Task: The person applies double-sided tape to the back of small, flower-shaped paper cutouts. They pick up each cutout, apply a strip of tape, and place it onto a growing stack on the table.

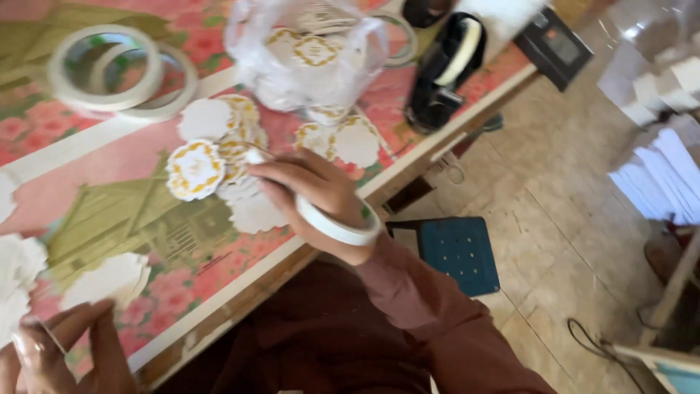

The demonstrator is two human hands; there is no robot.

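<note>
your right hand wears a roll of white tape around the wrist, fingers curled and pinching a scalloped white paper disc off the pile on the flowered tablecloth. your left hand, low at the table edge, is loosely spread, holding nothing clear. the wrist roll could brush the loose discs beneath and scatter them.

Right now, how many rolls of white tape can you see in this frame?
4, possibly more. Two tape rolls overlap at the table's far left, one tape roll rings the right hand's wrist, and one sits in the black dispenser. Another may hide behind the plastic bag.
</note>
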